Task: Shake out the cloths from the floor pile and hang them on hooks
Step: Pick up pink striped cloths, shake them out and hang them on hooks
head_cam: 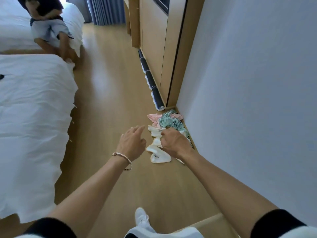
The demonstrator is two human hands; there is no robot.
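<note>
A pile of cloths lies on the wooden floor against the white wall. It holds a white cloth with a yellowish border [158, 156], a green striped cloth [169, 121] and a pink cloth [154, 117]. My right hand [175, 143] is down on the pile, its fingers curled round the white cloth. My left hand [133, 143] hovers just left of the pile with its fingers loosely spread, holding nothing. A bracelet is on my left wrist. No hooks are in view.
A bed with white bedding [32, 126] fills the left side. A second bed behind it has a person sitting on it [49, 26]. A rolled dark mat [151, 81] lies along the wooden wardrobe [154, 48]. My white shoe [141, 219] stands on the floor below.
</note>
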